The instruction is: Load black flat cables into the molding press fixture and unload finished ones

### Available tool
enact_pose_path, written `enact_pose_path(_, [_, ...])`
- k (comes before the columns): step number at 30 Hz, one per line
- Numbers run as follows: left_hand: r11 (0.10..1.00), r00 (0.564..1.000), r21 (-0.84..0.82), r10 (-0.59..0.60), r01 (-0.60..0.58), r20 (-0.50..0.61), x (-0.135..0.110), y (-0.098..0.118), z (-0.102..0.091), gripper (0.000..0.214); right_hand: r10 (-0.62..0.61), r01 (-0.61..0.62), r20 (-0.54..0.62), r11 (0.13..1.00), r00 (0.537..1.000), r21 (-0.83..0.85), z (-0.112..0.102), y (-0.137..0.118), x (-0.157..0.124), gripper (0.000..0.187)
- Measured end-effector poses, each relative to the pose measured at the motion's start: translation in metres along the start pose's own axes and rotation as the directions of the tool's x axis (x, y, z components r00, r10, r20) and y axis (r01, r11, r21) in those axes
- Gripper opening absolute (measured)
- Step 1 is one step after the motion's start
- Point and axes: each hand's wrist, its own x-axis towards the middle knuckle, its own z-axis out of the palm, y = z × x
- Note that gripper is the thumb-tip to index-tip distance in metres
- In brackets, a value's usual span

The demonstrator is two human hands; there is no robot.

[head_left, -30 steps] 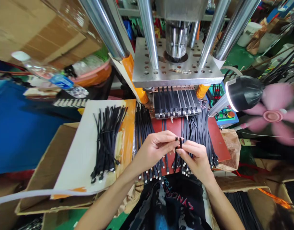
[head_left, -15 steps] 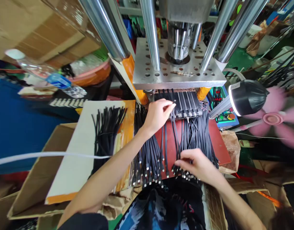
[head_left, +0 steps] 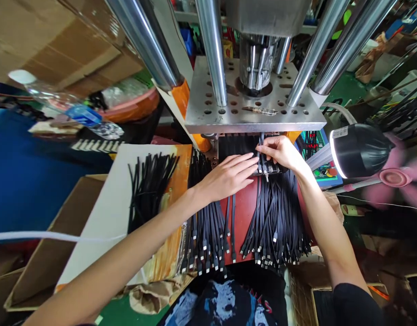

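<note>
My left hand (head_left: 229, 175) lies flat, fingers together, on the black grooved mould (head_left: 239, 147) under the press plate (head_left: 254, 106). Beside it, my right hand (head_left: 279, 151) pinches a black cable (head_left: 262, 156) and holds it in a groove of the mould. Two fans of flat black cables hang down from the mould over the red mat (head_left: 240, 213): one bunch (head_left: 208, 226) at the left, another bunch (head_left: 278, 217) at the right, with metal plug ends toward me.
A bundle of black cables (head_left: 145, 190) lies on a white sheet over a cardboard box (head_left: 41, 267) at the left. Steel press columns (head_left: 211, 50) rise above. A black lamp (head_left: 361, 147) and a spinning pink fan (head_left: 399, 176) stand at the right. A plastic bottle (head_left: 75, 111) lies far left.
My right hand rose from the cable ends near me up to the mould with a cable. My left hand shifted from pinching at the mould to lying flat on it.
</note>
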Motion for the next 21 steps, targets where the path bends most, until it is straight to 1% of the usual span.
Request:
enact_pose_path(2, [0.996,0.995,0.083,0.027,-0.035,0.091,0.001,0.003,-0.001,0.039,-0.015,0.013,-0.033,0.998,0.999,-0.059,0.001,0.001,0.002,0.053])
enact_pose_path(4, [0.988,0.993,0.154,0.011,-0.03,0.12,0.006,0.007,-0.001,0.039,-0.044,0.033,-0.097,0.993,0.994,-0.113,0.002,0.001,0.001,0.053])
enact_pose_path(6, [0.975,0.992,0.222,-0.017,-0.012,0.127,0.012,0.012,-0.001,0.039,-0.068,0.052,-0.131,0.992,0.989,-0.119,0.003,0.005,0.0,0.051])
enact_pose_path(10, [0.95,0.991,0.311,-0.064,0.024,0.12,0.018,0.026,0.003,0.048,-0.052,0.053,-0.125,0.999,0.991,-0.002,0.003,0.016,0.0,0.038])
enact_pose_path(12, [0.944,0.991,0.327,-0.079,0.041,0.106,0.018,0.031,0.005,0.052,-0.045,0.042,-0.152,0.999,0.987,-0.02,0.004,0.019,0.002,0.031])
enact_pose_path(15, [0.936,0.989,0.343,-0.121,0.084,0.088,0.018,0.038,0.01,0.051,-0.07,0.033,-0.25,0.988,0.966,-0.151,0.006,0.015,-0.002,0.029])
enact_pose_path(17, [0.928,0.984,0.35,-0.162,0.126,0.075,0.018,0.043,0.012,0.051,-0.136,0.045,-0.312,0.959,0.94,-0.28,0.006,0.008,-0.014,0.03])
enact_pose_path(18, [0.926,0.981,0.349,-0.18,0.144,0.072,0.018,0.045,0.013,0.051,-0.175,0.056,-0.307,0.931,0.936,-0.359,0.007,0.004,-0.023,0.032])
enact_pose_path(19, [0.926,0.978,0.343,-0.195,0.159,0.072,0.019,0.047,0.014,0.051,-0.204,0.066,-0.272,0.895,0.94,-0.441,0.007,0.001,-0.033,0.035])
enact_pose_path(21, [0.931,0.972,0.315,-0.221,0.187,0.076,0.02,0.049,0.014,0.054,-0.205,0.082,-0.151,0.811,0.967,-0.58,0.008,-0.004,-0.052,0.043])
